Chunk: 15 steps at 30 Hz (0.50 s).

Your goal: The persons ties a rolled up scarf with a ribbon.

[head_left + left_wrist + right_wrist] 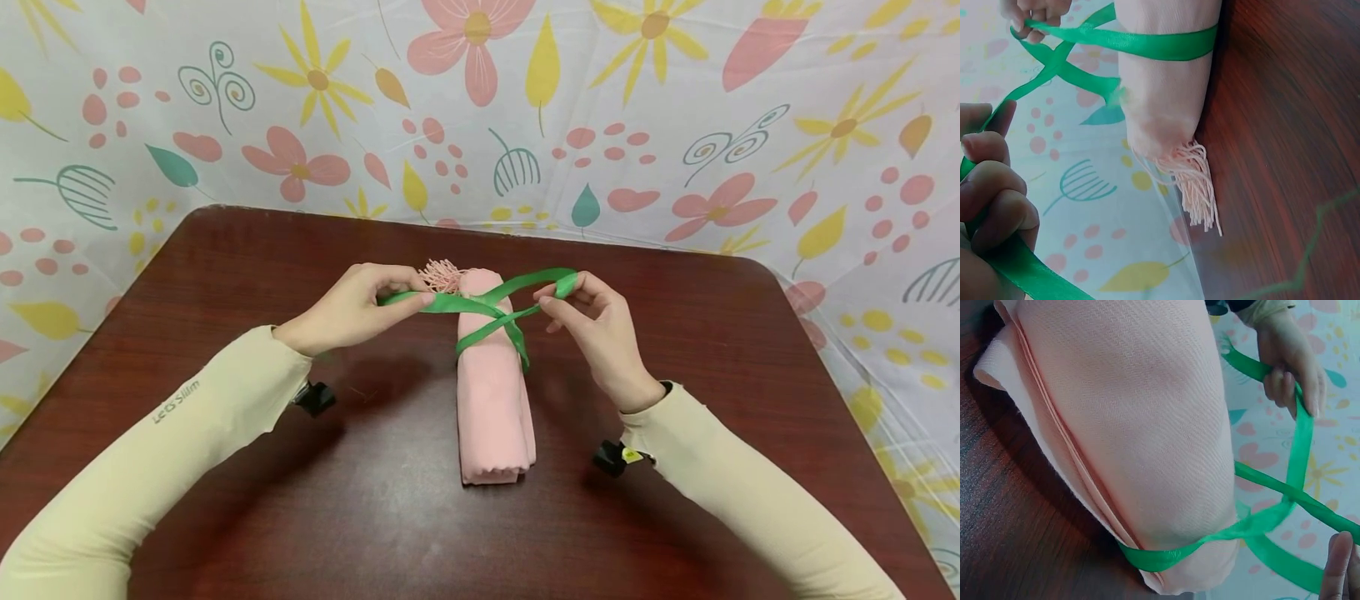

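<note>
Red-brown table (390, 467); fringe (442, 276) on pink roll (491, 408): head, left wrist views only.

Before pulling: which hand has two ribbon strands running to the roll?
The right hand: two strands of ribbon join it to the pink roll; the left hand has one.

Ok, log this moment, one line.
left hand: grips green fabric ribbon; right hand: pinches same ribbon; pink fringed cloth roll: ribbon-wrapped, on brown wooden table
</note>
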Motion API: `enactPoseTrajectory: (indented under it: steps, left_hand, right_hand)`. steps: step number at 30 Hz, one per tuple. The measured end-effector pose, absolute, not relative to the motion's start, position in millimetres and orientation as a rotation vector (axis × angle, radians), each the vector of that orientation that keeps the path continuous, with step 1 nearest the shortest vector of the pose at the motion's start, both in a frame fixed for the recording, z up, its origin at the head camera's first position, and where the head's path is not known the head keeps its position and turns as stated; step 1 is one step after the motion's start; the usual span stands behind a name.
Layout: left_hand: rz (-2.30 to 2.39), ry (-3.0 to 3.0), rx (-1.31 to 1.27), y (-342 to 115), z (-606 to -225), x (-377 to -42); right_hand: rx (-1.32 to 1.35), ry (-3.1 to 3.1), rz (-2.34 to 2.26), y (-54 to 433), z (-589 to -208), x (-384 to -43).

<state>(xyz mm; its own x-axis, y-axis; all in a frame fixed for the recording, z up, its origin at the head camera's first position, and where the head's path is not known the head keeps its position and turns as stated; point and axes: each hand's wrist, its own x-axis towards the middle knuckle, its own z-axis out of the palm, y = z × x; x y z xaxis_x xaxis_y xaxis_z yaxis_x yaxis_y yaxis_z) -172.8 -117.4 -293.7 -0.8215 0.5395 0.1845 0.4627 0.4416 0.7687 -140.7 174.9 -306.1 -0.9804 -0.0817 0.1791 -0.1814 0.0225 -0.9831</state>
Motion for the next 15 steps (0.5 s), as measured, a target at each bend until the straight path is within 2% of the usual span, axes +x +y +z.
enactPoseTrajectory:
  steps: [15]
  left_hand:
    - [1.289,2.641,0.866,-140,-294,-169]
  right_hand:
    - [0.199,-2.106,2.142,186,-304,-143]
